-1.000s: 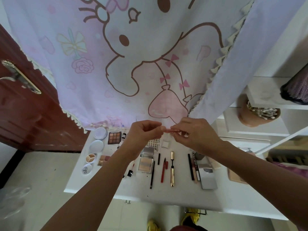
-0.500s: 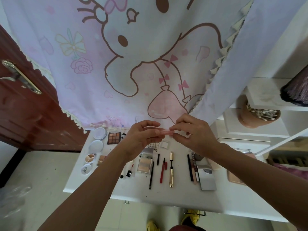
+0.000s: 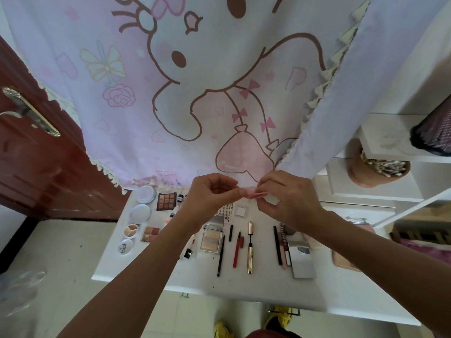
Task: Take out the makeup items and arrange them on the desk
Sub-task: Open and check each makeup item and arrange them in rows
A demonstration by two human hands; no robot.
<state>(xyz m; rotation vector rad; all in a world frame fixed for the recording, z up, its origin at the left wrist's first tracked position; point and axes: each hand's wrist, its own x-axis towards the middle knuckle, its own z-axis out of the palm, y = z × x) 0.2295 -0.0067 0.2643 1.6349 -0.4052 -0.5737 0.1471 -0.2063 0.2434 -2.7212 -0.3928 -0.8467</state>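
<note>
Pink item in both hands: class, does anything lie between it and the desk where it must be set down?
The left hand and right hand pinch the pink item, so nothing separates them. Seemingly beneath it, a white square, a palette and pens occupy the desk; bare space shows along the front edge.

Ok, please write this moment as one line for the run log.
left hand: pinches pink item | right hand: pinches pink item | pink item: in air over desk | palette, red pen: lie on desk

Left hand [image 3: 207, 198], right hand [image 3: 290, 201], forearms [image 3: 136, 276] bare; yellow shoes [image 3: 223, 329]; dark red garment [image 3: 263, 334] at bottom edge.
</note>
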